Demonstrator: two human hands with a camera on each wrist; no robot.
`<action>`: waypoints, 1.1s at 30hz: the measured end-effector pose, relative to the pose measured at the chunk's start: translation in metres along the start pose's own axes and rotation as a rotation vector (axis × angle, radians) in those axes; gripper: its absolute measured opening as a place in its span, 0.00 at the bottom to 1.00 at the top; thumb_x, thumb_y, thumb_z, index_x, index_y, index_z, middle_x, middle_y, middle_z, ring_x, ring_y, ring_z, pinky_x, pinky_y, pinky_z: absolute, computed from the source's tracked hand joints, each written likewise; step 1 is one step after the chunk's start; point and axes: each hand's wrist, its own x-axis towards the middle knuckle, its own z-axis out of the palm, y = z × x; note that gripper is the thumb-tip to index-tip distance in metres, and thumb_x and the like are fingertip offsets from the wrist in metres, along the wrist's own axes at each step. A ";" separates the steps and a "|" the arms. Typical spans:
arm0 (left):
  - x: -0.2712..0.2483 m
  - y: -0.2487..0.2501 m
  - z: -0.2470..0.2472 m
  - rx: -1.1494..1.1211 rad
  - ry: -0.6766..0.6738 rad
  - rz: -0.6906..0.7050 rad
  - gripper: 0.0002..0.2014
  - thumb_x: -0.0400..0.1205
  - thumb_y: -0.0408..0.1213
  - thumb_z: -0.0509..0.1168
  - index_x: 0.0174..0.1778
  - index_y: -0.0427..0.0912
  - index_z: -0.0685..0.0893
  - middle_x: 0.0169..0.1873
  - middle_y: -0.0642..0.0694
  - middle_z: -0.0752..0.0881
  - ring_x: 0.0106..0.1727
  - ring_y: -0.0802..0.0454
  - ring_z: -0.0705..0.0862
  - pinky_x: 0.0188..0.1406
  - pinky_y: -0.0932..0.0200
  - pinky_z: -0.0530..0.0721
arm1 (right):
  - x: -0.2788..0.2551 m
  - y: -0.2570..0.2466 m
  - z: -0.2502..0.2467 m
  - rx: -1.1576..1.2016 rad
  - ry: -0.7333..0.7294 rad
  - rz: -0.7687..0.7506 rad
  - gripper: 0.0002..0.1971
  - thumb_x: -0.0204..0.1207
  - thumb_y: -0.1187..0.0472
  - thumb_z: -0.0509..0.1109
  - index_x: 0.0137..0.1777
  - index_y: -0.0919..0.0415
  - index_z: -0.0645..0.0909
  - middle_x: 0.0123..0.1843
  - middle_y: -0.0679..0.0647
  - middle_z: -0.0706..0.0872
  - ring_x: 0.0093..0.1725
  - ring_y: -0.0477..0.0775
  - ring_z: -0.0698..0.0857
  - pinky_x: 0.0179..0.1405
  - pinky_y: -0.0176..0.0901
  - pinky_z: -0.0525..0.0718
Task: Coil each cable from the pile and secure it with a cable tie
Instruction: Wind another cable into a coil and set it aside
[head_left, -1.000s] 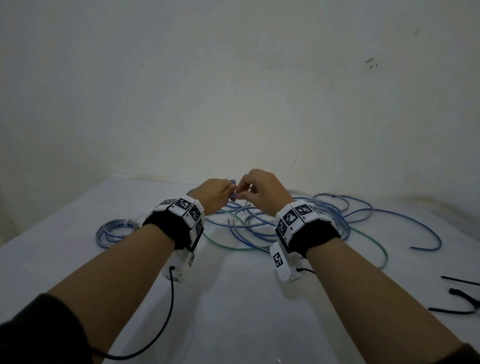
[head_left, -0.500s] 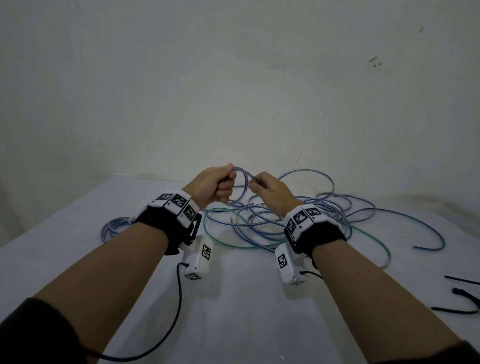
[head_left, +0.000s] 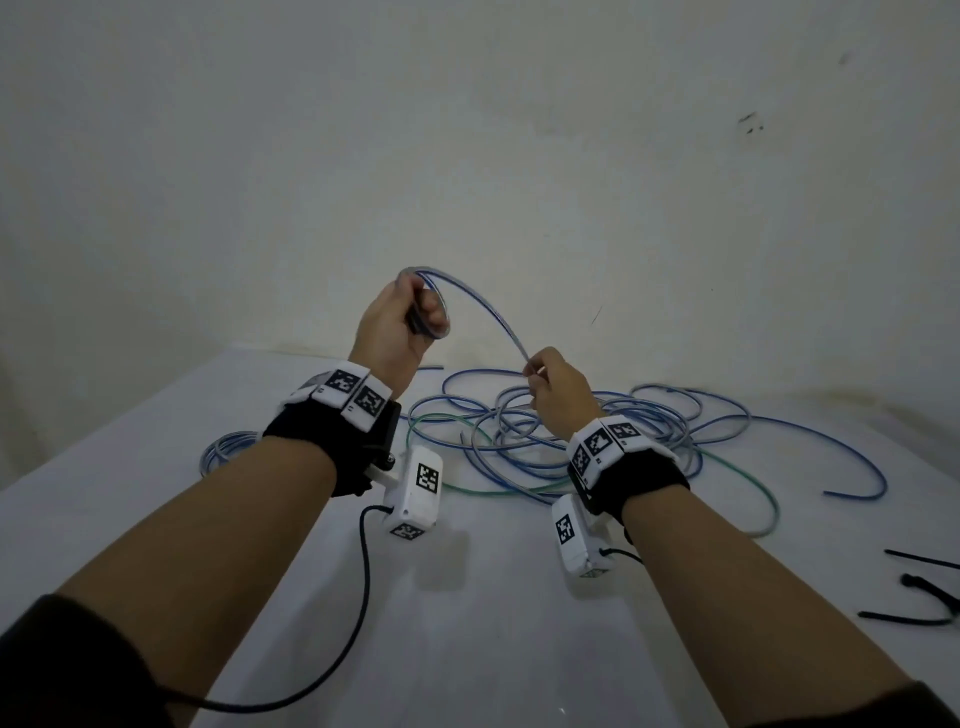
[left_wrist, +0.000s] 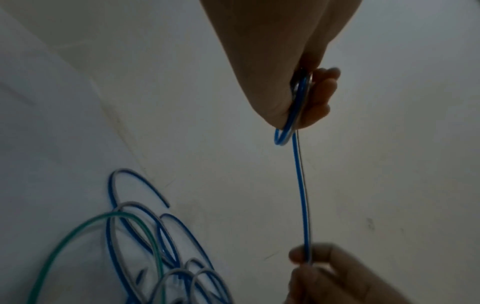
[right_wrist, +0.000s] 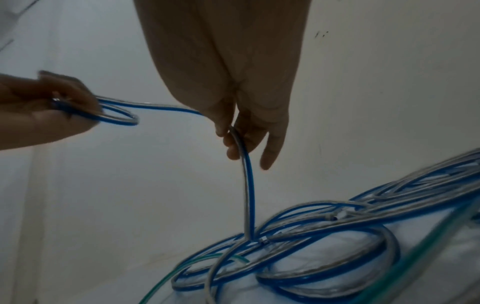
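left hand (head_left: 397, 325) raised fisted, right hand (head_left: 558, 392) pinching

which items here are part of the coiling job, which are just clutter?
In the job:
- blue cable, held by left hand and right hand
- cable pile
- black cable ties
- finished coil

Lying about:
- nothing else on the white table

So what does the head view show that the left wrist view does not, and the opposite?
Only the head view shows the black cable ties at the table's right edge, a finished coil on the left, and both wrist cameras. Only the left wrist view shows the left hand's fingers curled round the small loop from below. Both show the blue cable running from left hand to right hand, above the pile.
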 end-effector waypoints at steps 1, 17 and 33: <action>-0.001 -0.004 0.003 0.083 -0.016 0.026 0.15 0.89 0.36 0.45 0.38 0.41 0.72 0.22 0.51 0.79 0.24 0.56 0.78 0.29 0.64 0.80 | 0.001 -0.004 0.000 0.000 -0.016 -0.034 0.09 0.83 0.70 0.55 0.55 0.66 0.76 0.45 0.62 0.77 0.39 0.60 0.77 0.45 0.57 0.80; -0.010 -0.031 -0.014 1.850 -0.323 0.301 0.07 0.84 0.29 0.52 0.52 0.36 0.75 0.49 0.40 0.86 0.49 0.37 0.84 0.48 0.47 0.77 | -0.012 -0.019 -0.007 0.184 -0.146 -0.175 0.06 0.78 0.71 0.66 0.50 0.60 0.76 0.40 0.57 0.80 0.33 0.48 0.78 0.37 0.36 0.77; 0.002 0.001 -0.035 1.619 -0.018 -0.019 0.20 0.86 0.44 0.56 0.30 0.44 0.59 0.28 0.47 0.67 0.36 0.45 0.68 0.35 0.55 0.59 | -0.016 0.040 -0.036 -0.208 0.068 0.032 0.08 0.82 0.66 0.59 0.55 0.69 0.77 0.49 0.65 0.85 0.44 0.62 0.83 0.41 0.48 0.81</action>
